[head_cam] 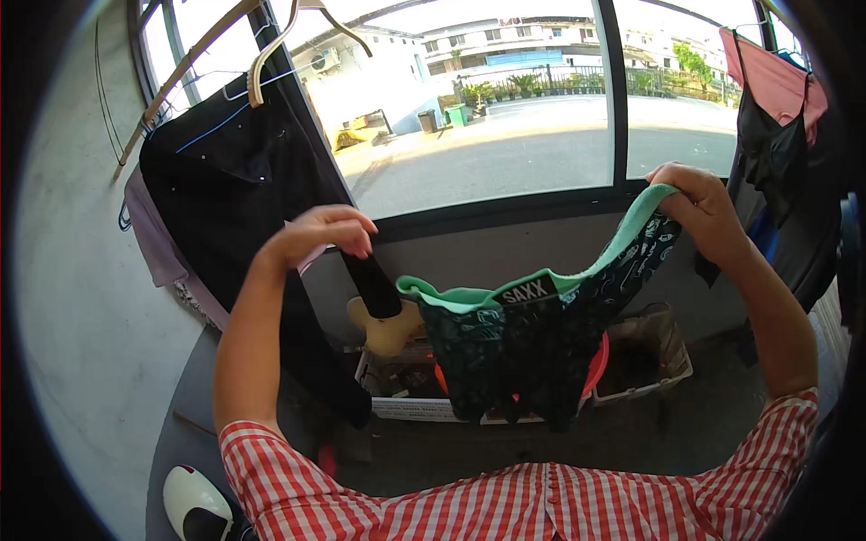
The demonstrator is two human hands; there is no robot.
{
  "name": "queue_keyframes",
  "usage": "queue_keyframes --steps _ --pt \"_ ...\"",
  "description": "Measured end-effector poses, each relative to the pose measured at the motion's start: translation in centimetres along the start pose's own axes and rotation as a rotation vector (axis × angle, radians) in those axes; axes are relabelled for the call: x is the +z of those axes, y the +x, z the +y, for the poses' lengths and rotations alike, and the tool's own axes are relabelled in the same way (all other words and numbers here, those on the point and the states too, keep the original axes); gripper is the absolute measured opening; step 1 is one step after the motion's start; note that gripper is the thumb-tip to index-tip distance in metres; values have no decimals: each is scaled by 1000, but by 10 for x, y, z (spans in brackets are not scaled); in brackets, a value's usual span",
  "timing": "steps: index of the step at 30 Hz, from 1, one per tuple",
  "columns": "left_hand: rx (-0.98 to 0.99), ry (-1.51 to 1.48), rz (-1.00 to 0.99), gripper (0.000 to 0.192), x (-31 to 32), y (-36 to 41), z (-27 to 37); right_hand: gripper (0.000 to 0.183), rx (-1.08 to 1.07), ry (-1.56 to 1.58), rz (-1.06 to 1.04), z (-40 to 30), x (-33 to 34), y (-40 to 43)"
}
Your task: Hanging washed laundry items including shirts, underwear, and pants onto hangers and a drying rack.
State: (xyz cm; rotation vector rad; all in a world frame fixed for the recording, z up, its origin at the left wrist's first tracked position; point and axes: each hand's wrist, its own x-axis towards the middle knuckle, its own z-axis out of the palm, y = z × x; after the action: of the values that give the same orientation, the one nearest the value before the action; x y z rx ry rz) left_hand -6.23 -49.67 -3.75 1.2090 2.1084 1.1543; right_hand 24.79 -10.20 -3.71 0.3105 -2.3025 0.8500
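A pair of dark patterned boxer briefs (467,365) with a mint-green waistband hangs in front of me, its front label reading SAXX. My right hand (700,209) pinches one end of the waistband and holds that side raised. The other end droops lower and folds over. Just above and to the left of that loose end, my left hand (328,233) is in the air with its fingers loosely bent, apart from the briefs and with nothing visible in it. At upper left, a pale clothes hanger (254,78) hangs above my left hand.
A bamboo pole (189,57) at left bears a black garment (216,169) and a light purple garment (149,230). Pink clothing (778,81) and black clothing (764,135) hang at right. Below stand a white crate (413,409), a beige bin (680,351) and a red basin (599,365). A window frame (500,205) runs ahead.
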Motion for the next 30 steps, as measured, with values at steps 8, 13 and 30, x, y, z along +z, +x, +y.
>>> queue_keyframes --steps 8,13,30 --pt "486 -160 1235 22 -147 -18 126 10 269 425 -206 -13 17 -6" --pt "211 213 1011 35 -149 15 177 11 303 343 -292 -15 16 -19" --pt "670 124 1210 33 -18 -20 22 8 427 408 -186 8 -1 -57"
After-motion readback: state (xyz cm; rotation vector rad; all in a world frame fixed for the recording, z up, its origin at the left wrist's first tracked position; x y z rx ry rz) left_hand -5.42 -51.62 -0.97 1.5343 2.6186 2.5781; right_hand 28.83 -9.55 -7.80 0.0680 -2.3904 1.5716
